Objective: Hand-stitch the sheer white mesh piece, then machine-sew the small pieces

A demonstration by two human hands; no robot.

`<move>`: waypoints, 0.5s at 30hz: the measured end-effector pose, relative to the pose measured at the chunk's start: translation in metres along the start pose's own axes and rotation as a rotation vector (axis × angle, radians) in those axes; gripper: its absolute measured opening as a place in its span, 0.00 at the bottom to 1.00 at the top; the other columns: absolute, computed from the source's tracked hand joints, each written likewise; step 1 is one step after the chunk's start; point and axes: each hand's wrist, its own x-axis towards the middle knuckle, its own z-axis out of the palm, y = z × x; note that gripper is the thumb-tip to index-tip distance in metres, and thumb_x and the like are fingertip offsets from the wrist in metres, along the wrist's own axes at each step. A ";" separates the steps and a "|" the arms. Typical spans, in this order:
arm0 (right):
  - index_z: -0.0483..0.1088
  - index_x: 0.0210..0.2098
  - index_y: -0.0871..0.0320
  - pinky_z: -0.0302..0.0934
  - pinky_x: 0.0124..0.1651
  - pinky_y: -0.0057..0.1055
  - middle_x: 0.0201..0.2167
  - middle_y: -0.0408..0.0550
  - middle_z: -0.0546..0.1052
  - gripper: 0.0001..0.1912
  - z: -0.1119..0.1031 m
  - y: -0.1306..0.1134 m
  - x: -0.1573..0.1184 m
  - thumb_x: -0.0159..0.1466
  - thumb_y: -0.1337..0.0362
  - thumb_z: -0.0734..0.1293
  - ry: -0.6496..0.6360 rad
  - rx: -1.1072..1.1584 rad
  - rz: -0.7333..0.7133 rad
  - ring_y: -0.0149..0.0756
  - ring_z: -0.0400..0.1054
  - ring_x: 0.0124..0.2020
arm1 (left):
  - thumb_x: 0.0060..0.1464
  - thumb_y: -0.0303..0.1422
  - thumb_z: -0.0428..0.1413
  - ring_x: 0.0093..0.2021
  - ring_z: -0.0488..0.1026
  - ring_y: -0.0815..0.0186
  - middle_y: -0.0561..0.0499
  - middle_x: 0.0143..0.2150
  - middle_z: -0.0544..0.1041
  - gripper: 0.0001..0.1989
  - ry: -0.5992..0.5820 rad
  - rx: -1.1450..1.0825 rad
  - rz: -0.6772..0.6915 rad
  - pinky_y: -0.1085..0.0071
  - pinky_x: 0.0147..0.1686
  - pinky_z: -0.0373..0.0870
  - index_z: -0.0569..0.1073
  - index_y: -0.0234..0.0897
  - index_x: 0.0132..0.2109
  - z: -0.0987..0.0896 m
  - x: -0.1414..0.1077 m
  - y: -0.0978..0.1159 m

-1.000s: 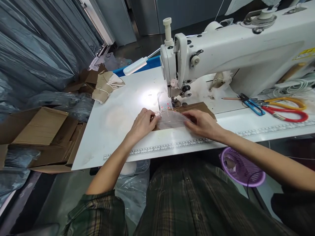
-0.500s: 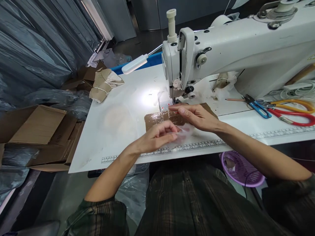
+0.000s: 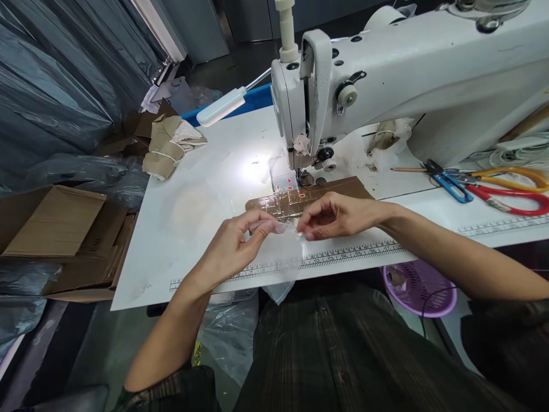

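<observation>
A piece of thin, see-through white fabric (image 3: 281, 257) hangs between my hands, draping over the table's front edge. My left hand (image 3: 240, 240) pinches its upper left part between thumb and fingers. On the other side my right hand (image 3: 341, 217) has its fingertips pressed together at the fabric's upper right edge. Just beyond my hands lies a brown, tape-covered board (image 3: 343, 189) flat under the front of the white sewing machine (image 3: 386, 74). Its needle and presser foot (image 3: 300, 176) stand above small red marks on the plate.
Blue-handled snips (image 3: 454, 186), red-handled scissors (image 3: 510, 200) and a pencil (image 3: 407, 169) lie at the right. A lit lamp (image 3: 222, 107) hangs over the white table (image 3: 158, 240). A tied fabric bundle (image 3: 165, 149) sits back left. Cardboard boxes (image 3: 64, 223) and a purple basket (image 3: 429, 286) stand below.
My right hand has come down from near the needle to the fabric and closed at its edge. My left hand has moved left, and the fabric now hangs spread over the table edge.
</observation>
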 end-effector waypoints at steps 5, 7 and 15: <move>0.67 0.61 0.56 0.68 0.47 0.34 0.51 0.53 0.76 0.31 0.008 -0.006 0.020 0.60 0.56 0.73 0.243 0.055 -0.128 0.36 0.72 0.47 | 0.63 0.48 0.50 0.34 0.79 0.63 0.45 0.39 0.80 0.17 -0.211 -0.383 0.009 0.68 0.29 0.76 0.68 0.37 0.40 0.011 0.022 0.002; 0.74 0.54 0.57 0.69 0.40 0.32 0.41 0.50 0.79 0.23 0.008 -0.006 0.022 0.61 0.55 0.72 0.118 0.044 -0.058 0.35 0.73 0.38 | 0.62 0.48 0.51 0.26 0.77 0.65 0.45 0.35 0.80 0.17 -0.168 -0.450 -0.027 0.72 0.21 0.72 0.67 0.37 0.41 0.010 0.030 -0.005; 0.76 0.50 0.57 0.66 0.35 0.32 0.34 0.48 0.80 0.19 -0.019 -0.001 0.000 0.60 0.61 0.70 0.404 -0.475 0.218 0.36 0.73 0.32 | 0.64 0.37 0.50 0.28 0.74 0.64 0.47 0.36 0.79 0.09 0.235 0.328 -0.031 0.65 0.33 0.73 0.70 0.38 0.45 -0.009 0.036 -0.054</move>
